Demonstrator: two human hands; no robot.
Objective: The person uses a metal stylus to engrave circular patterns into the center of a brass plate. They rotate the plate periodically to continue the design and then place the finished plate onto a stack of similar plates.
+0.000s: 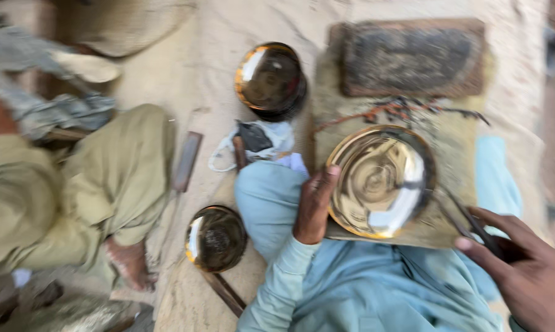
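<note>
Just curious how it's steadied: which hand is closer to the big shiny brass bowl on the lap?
Left. The left hand touches the brass bowl at its left rim; the right hand sits apart, lower right, holding a thin dark tool.

1 metal bowl [381, 181] is seen resting on a mat [449, 147] across the lap, steadied at its left rim by the left hand [313, 206]; a thin tool [468, 221] is gripped by the right hand [523, 270] at its right. Behind it, a flat block [413, 56] is laid. 2 more bowls [270, 79] [215, 238] are placed to the left, with another person's foot [130, 263] found beyond them.
</note>
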